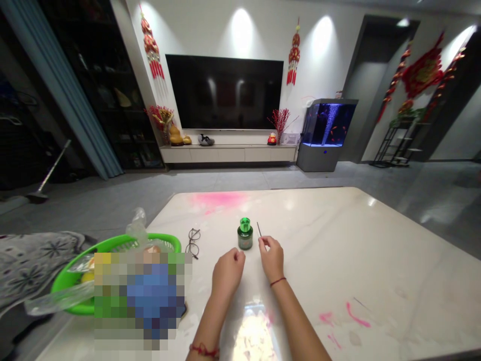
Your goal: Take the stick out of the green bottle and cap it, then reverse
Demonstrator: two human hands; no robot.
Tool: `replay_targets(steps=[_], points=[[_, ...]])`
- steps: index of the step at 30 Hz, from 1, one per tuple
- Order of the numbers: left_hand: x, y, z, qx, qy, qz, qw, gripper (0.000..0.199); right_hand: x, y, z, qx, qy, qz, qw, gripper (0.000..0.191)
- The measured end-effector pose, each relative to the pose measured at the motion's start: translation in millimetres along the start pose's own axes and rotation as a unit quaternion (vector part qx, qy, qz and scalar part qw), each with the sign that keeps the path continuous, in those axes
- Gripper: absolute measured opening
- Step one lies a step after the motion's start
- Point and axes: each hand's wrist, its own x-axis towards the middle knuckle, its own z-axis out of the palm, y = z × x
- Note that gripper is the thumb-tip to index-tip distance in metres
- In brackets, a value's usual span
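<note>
A small green glass bottle point(245, 238) with a shiny green cap point(245, 224) stands upright on the pale tabletop, just beyond my hands. My right hand point(273, 258), to the right of the bottle, pinches a thin dark stick point(258, 229) between thumb and fingertips, its tip pointing up and away. Curled into a fist, my left hand point(228, 271) rests close in front of the bottle on its left side. What that fist holds, if anything, is hidden. A pair of thin-framed glasses point(193, 243) lies to the left of the bottle.
On the left a green plastic basket point(56, 286) holds items in clear bags, partly blurred out. Pink stains point(356, 317) mark the table point(394, 260) near right, and a thin dark strand point(361, 304) lies beside them. Beyond stand a low TV cabinet point(225, 154) and a fish tank point(328, 125).
</note>
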Motion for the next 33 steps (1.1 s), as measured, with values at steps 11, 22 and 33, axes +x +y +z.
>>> replay_targets(steps=[11, 22, 33], points=[[-3, 3, -12.3, -0.434, 0.009, 0.017, 0.901, 0.054, -20, -36, -52, -0.075, -0.042, -0.028, 0.996, 0.045], [-9, 10, -24.3, -0.595, -0.373, 0.001, 0.712, 0.069, 0, -28, -50, 0.418, -0.324, 0.098, 0.843, 0.056], [14, -1, 1.9, -0.597, -0.030, -0.178, 0.781, 0.058, 2, -26, -23, 0.272, -0.219, 0.191, 0.918, 0.056]])
